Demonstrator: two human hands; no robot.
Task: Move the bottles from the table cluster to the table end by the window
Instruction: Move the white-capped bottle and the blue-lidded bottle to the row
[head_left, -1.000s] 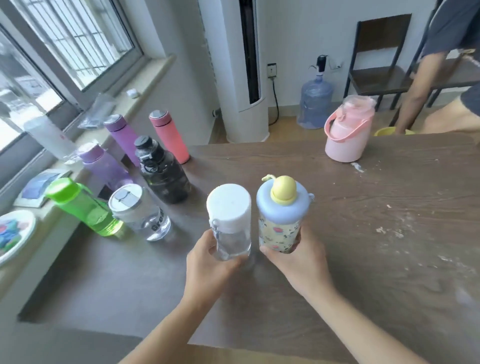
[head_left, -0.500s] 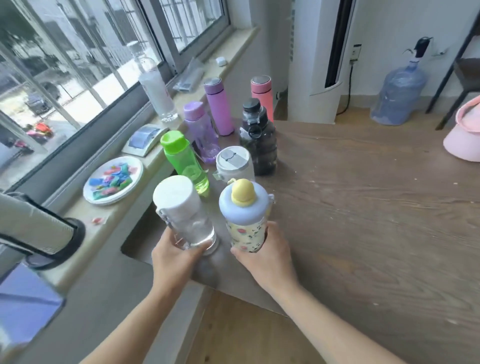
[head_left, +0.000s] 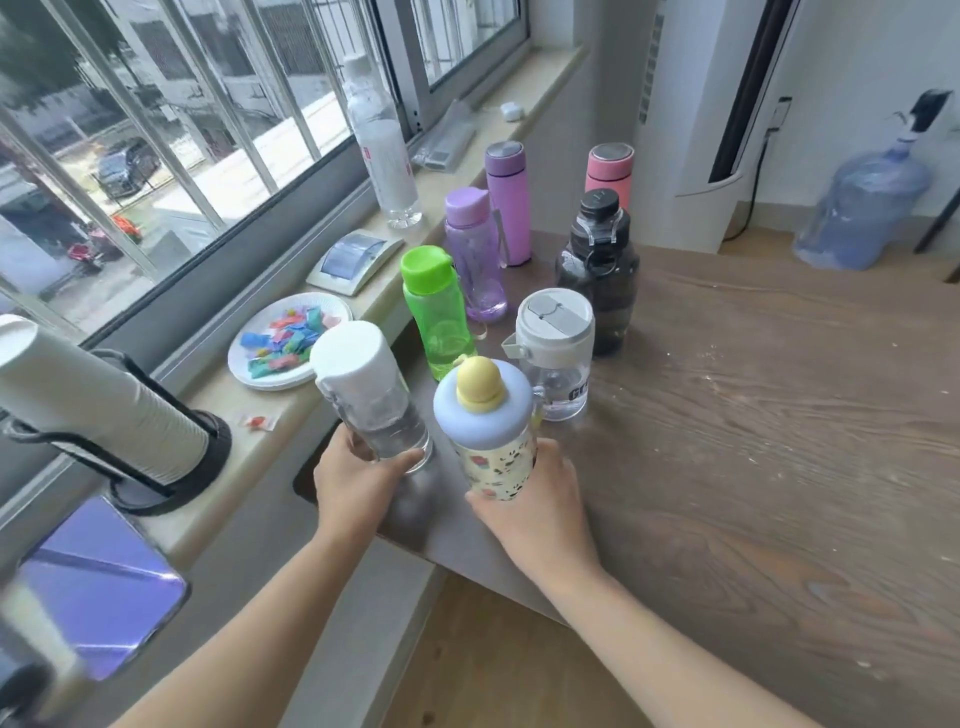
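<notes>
My left hand grips a clear bottle with a white cap, tilted, just above the table corner by the window. My right hand holds a patterned bottle with a blue lid and yellow knob right beside it. Behind them on the wooden table stand several bottles: a green one, a clear one with a white lid, a dark smoky one, a lilac one, a purple flask and a pink flask.
On the windowsill are a paper plate of coloured bits, a tall clear bottle, a small device and a cup dispenser. A big water jug stands on the floor at the far right.
Both hands have carried their bottles left toward the window end, close to the bottles standing there. The view has swung left; the pink jug and the other person have left the frame.
</notes>
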